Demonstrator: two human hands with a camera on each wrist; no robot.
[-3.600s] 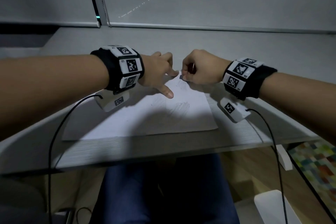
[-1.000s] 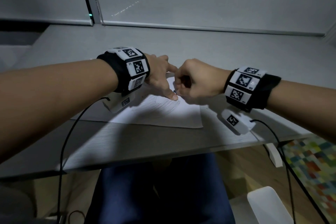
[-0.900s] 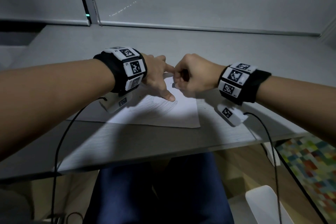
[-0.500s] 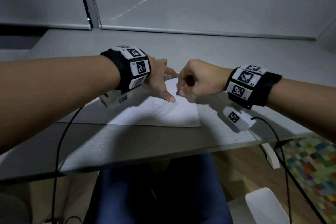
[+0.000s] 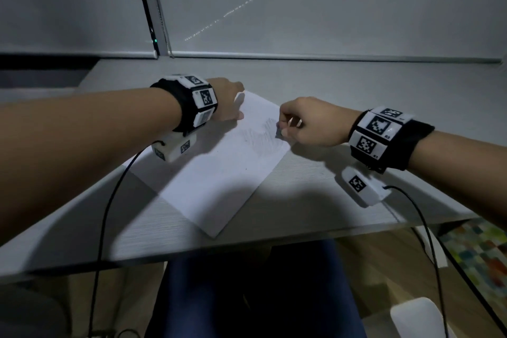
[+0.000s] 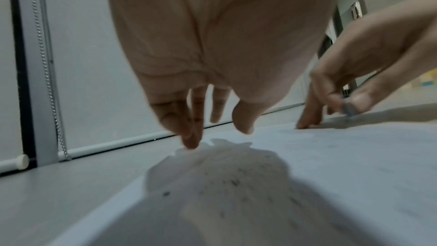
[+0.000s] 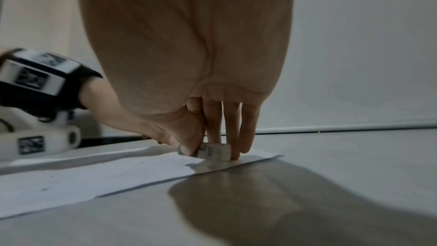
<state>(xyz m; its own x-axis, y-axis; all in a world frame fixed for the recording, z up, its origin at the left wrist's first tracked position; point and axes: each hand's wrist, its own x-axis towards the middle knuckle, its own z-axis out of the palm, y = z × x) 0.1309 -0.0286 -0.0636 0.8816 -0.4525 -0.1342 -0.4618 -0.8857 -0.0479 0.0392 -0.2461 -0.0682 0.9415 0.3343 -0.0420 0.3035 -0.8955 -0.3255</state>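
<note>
The right hand (image 5: 312, 122) pinches a small white block eraser (image 7: 214, 151) onto the pencil-shaded white paper sheet (image 5: 219, 173). The left hand (image 5: 225, 101), fingers straight, has moved off to its far edge, likely re-pinning the turned sheet.

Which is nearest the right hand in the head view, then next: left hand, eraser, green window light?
1. eraser, pinched in the right hand.
2. left hand, to its left on the paper.
3. green light, far back left.

It is looking like an office or home study: a table (image 5: 315, 200) is standing against drawn roller blinds (image 5: 329, 8), carrying scribbled paper (image 5: 219, 175), a chequered rug (image 5: 480, 252) lying on wood floor (image 5: 367, 269).
</note>
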